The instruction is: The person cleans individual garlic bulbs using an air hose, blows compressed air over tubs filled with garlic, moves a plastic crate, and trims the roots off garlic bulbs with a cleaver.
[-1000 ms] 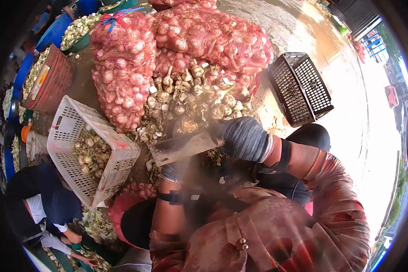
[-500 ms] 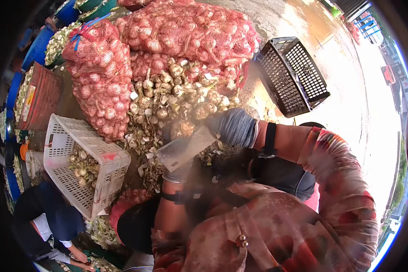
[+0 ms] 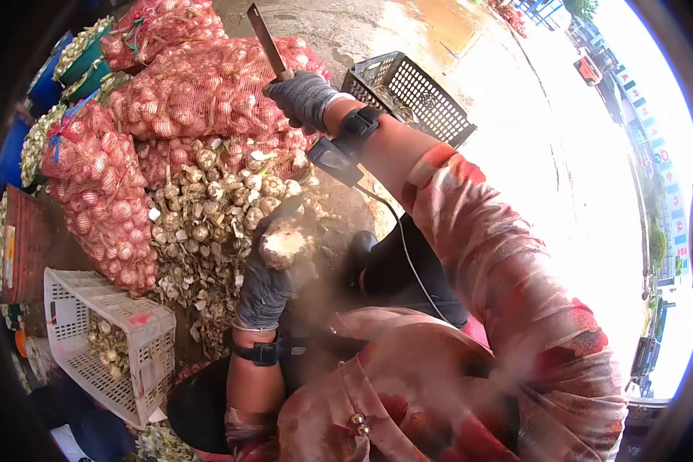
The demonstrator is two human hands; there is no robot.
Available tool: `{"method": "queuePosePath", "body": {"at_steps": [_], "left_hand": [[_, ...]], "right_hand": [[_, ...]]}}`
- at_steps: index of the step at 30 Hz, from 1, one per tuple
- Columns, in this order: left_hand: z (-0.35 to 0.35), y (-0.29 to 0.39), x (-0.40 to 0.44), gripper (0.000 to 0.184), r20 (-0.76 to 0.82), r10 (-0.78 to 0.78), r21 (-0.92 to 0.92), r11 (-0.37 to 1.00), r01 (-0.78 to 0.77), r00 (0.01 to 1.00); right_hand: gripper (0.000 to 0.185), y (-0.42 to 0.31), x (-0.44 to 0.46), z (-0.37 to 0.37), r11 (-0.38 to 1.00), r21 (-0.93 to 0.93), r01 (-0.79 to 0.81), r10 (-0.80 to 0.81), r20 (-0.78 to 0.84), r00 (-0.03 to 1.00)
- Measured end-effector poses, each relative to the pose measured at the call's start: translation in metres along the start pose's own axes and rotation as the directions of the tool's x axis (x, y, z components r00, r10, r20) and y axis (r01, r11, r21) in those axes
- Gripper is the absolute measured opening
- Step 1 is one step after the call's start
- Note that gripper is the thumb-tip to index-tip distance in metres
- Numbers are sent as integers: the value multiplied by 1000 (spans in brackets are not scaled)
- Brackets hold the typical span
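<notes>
My right hand [image 3: 304, 100], in a grey glove, is closed round the handle of a knife [image 3: 265, 40], raised near the top with its blade pointing up and left. Lower down, my left hand [image 3: 266, 281], gloved too, grips a garlic bulb [image 3: 283, 245] whose pale cut-looking face shows; blur softens its edges. Beside and beyond the left hand lies a loose heap of garlic [image 3: 208, 204], with peelings and dry leaves spread below it.
Red mesh sacks of garlic [image 3: 185, 88] lie behind the heap; another sack [image 3: 96, 192] leans at left. A white crate [image 3: 119, 331] holding some garlic sits lower left. A black crate [image 3: 416, 92] stands beyond my right forearm. Part of a person [image 3: 92, 423] shows at bottom left.
My right hand has swung up and away with the knife, off the left hand's bulb. The view has turned, so sacks and crates sit further left.
</notes>
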State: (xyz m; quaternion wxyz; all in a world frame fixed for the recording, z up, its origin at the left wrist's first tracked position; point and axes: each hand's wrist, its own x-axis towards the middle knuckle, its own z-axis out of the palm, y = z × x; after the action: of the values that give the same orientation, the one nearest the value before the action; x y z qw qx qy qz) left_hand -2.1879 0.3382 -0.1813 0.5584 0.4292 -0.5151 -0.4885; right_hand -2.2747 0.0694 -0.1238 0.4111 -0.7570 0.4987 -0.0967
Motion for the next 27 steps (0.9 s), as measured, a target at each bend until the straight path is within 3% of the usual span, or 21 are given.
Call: {"method": "queuePosePath", "body": {"at_steps": [1, 3, 4, 6, 7, 8, 9, 10, 11, 12, 13, 14, 15, 18, 19, 21, 23, 24, 25, 27], "left_hand": [[12, 5, 0, 82, 53, -20, 6, 1000, 19, 998], [21, -1, 5, 89, 175, 65, 63, 995, -77, 983], [25, 1, 3, 90, 221, 50, -104, 994, -27, 974], [28, 1, -8, 79, 301, 87, -87, 994, -63, 950], [31, 0, -14, 69, 383, 114, -83, 993, -89, 917], [35, -1, -22, 69, 375, 103, -71, 994, -82, 921], [37, -3, -32, 72, 458, -34, -292, 938, 186, 888], [29, 3, -35, 74, 516, -84, -289, 920, 265, 852], [20, 9, -38, 76, 571, -133, -277, 898, 343, 810], [12, 15, -41, 78, 621, -182, -257, 872, 417, 762], [-1, 31, -40, 76, 483, -186, -132, 951, 281, 855], [-18, 29, -41, 75, 317, -142, 49, 990, 133, 938], [-35, 28, -42, 73, 140, -93, 270, 962, 52, 986], [-68, 19, -41, 77, -196, 86, 584, 811, 46, 977], [-67, 23, -38, 77, -334, -126, 326, 914, 240, 934], [-89, -26, -50, 76, -371, -62, 310, 932, 187, 927], [-91, -27, -40, 75, -265, 215, 624, 781, -3, 940], [-92, -27, -35, 74, -203, 347, 751, 655, -82, 916], [-94, -42, -45, 72, -253, 197, 771, 633, 74, 947], [-102, -63, -53, 71, -42, 238, 978, 207, -8, 970]], "right_hand": [[14, 21, 34, 7, 978, 32, 207, -208, 29, 978], [25, 22, 49, 12, 856, 232, 462, -479, 20, 878], [26, 23, 49, 12, 715, 84, 694, -684, -119, 719], [26, 24, 44, 12, 505, -99, 857, -852, -217, 477], [25, 36, 44, 18, 596, -87, 798, -787, -258, 560], [22, 2, -10, 16, 831, 385, 401, -356, -186, 916], [19, -39, -73, 13, 611, 788, -73, 189, -55, 980], [19, -19, -76, 24, 707, 706, 36, 108, -159, 981], [20, -7, -85, 32, 887, 460, 35, 67, -204, 977], [21, 32, -83, 54, 897, 264, 354, -249, -360, 899], [23, 33, -112, 56, 899, 239, 366, -304, -259, 917], [25, 39, -129, 64, 903, 54, 426, -402, -240, 884], [28, 47, -141, 78, 930, -36, 366, -364, -226, 904], [26, 43, -169, 88, 862, -54, 504, -506, -27, 862], [27, 36, -172, 90, 836, -71, 544, -543, 42, 839], [28, 28, -166, 93, 809, -76, 583, -575, 104, 811], [34, 25, -157, 93, 709, -144, 690, -652, 240, 720], [34, 22, -150, 92, 715, -143, 685, -646, 240, 724], [36, 20, -144, 93, 718, -180, 672, -625, 258, 737], [38, 24, -132, 96, 685, -224, 694, -652, 236, 720]]}}
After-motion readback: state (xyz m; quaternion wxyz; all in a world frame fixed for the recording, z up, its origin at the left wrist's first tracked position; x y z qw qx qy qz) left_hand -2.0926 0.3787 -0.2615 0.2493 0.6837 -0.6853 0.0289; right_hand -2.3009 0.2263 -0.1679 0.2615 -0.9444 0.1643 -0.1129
